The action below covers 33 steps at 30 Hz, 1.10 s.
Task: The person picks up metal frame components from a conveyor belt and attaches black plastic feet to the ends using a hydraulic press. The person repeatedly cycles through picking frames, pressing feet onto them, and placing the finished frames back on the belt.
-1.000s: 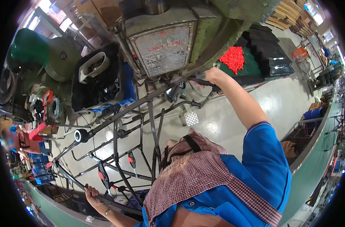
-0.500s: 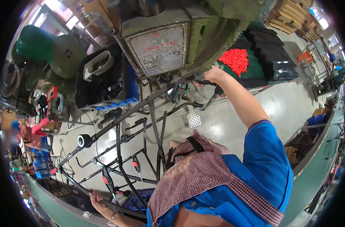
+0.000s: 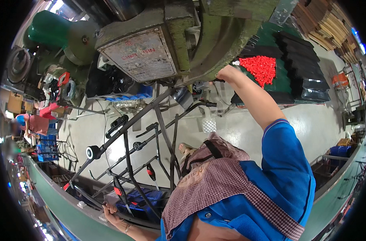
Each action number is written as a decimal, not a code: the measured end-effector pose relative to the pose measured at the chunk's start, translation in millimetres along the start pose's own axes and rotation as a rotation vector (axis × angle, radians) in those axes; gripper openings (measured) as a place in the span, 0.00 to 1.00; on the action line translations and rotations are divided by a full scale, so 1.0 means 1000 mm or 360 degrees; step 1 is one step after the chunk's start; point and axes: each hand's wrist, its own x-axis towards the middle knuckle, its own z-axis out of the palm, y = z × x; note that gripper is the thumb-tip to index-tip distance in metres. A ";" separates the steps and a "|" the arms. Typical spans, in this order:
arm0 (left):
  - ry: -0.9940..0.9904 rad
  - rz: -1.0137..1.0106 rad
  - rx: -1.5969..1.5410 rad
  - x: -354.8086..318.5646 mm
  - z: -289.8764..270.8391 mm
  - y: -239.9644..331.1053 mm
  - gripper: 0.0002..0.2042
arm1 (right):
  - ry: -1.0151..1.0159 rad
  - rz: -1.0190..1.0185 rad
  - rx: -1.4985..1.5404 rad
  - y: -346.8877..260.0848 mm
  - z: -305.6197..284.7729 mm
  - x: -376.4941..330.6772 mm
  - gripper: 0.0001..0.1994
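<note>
machine (image 3: 159, 48) ahead, rod frames (image 3: 142, 140) below, pile of caps (image 3: 263, 69) right

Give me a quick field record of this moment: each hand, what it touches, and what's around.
Right hand: raised, at the underside of the green machine, by a small dark handle; grip not clear
Left hand: low, on a black bar of the metal frame
Near right hand: pile of red parts, stacked black trays
Below: blue bin, grey floor
Background: another person, far left

Green table (image 3: 285, 80), red parts pile (image 3: 262, 69), black trays (image 3: 301, 60)
</note>
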 end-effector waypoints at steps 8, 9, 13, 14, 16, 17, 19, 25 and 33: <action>0.0083 0.0025 -0.0046 -0.015 0.011 -0.009 0.10 | -0.0046 0.0112 -0.0253 -0.009 -0.001 -0.009 0.07; 0.0091 0.0034 -0.0038 -0.012 0.009 -0.008 0.10 | -0.0048 0.0111 -0.0239 -0.008 0.000 -0.009 0.07; 0.0062 0.0024 0.0036 0.008 0.017 -0.002 0.11 | 0.0157 0.0197 0.0177 0.008 0.016 -0.016 0.05; 0.0071 0.0025 0.0072 0.018 0.020 0.001 0.11 | 0.0255 0.0346 0.0298 0.012 0.021 -0.012 0.05; 0.0093 0.0020 0.0130 0.035 0.025 0.003 0.11 | 0.0299 0.0126 0.0056 0.011 0.023 -0.011 0.07; 0.0135 0.0006 0.0170 0.044 0.027 0.003 0.11 | 0.0418 -0.0158 -0.0133 0.008 0.027 -0.018 0.08; 0.0090 -0.0001 0.0183 0.062 0.036 0.009 0.11 | 0.0583 -0.0584 -0.0491 0.005 0.037 -0.030 0.09; -0.0312 -0.0092 0.0262 0.142 -0.008 0.038 0.11 | 0.0533 -0.0171 -0.0109 -0.024 0.085 -0.026 0.14; -0.0241 -0.0059 0.0376 0.190 0.042 0.051 0.12 | 0.0700 -0.0110 -0.0480 -0.004 0.117 -0.010 0.16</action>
